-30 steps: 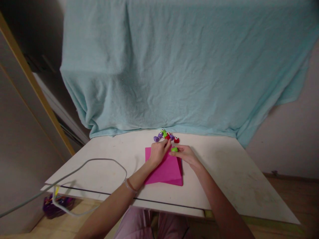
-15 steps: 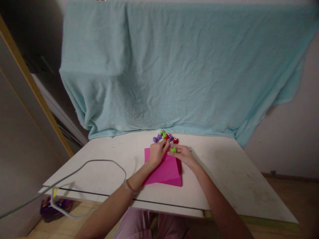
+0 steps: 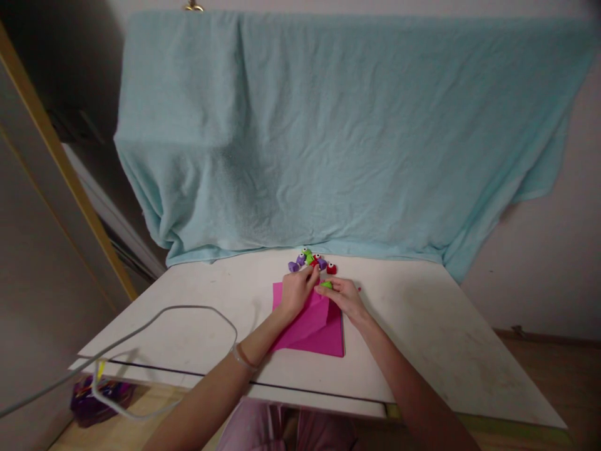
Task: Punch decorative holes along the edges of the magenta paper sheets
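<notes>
My left hand (image 3: 297, 294) is closed in a pinch at the far edge of a pink sheet of paper (image 3: 307, 319). This sheet is lifted and bends over a stack of pink paper (image 3: 326, 344) lying on the table. My right hand (image 3: 348, 298) pinches a small green toy (image 3: 326, 285) between thumb and fingers, close beside the left hand. The toy's shape is partly hidden by the fingers. Just beyond my hands is a small pile of toys with round white eyes: green (image 3: 306, 252), purple (image 3: 293, 267) and red (image 3: 331, 268).
A light blue cloth (image 3: 352, 138) hangs behind the white table (image 3: 422, 338). On the left, a grey cable (image 3: 188, 307) loops over the table to my left forearm. A dark purple bag (image 3: 101, 399) lies below the table's left edge.
The lifted pink sheet has curled further to the left, showing more of the stack's right side. Both hands keep their grip in nearly the same place. The view has tilted slightly up.
</notes>
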The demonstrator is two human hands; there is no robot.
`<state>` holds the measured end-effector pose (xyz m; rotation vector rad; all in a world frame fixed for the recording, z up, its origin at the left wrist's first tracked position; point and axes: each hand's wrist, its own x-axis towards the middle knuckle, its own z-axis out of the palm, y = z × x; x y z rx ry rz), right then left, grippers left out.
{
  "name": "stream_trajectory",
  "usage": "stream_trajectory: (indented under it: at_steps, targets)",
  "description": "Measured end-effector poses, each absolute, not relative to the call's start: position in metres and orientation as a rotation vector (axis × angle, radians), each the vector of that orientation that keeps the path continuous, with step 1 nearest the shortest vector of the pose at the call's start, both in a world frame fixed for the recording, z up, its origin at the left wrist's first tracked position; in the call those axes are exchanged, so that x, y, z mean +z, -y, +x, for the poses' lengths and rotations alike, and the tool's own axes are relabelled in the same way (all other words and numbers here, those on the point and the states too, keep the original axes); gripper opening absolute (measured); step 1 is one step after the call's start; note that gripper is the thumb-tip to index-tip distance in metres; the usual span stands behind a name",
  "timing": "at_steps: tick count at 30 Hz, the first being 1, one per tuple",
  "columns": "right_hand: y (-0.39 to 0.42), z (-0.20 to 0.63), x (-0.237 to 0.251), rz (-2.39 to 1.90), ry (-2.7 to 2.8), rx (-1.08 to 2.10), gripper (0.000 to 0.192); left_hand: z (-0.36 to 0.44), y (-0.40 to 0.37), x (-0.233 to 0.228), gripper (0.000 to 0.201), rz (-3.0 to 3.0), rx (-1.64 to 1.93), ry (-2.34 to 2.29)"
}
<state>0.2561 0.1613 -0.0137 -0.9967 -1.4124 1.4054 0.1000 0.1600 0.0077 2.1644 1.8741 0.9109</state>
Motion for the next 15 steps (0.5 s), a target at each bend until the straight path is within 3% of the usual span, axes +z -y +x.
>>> stream_trajectory:
  at_steps: [5, 9, 15]
  targets:
    - [-0.162, 0.257, -0.012, -0.985, 1.387, 1.422, 0.041, 0.101, -0.159, 0.015, 0.041, 2.145, 0.955, -1.826]
    - [-0.163, 0.261, -0.005, -0.932, 1.393, 1.478, 0.045, 0.094, -0.160, 0.034, 0.039, 2.082, 1.060, -1.466]
    - [-0.163, 0.269, -0.005, -0.908, 1.464, 1.549, 0.044, 0.077, -0.162, 0.055, 0.046, 1.937, 0.648, -0.864]
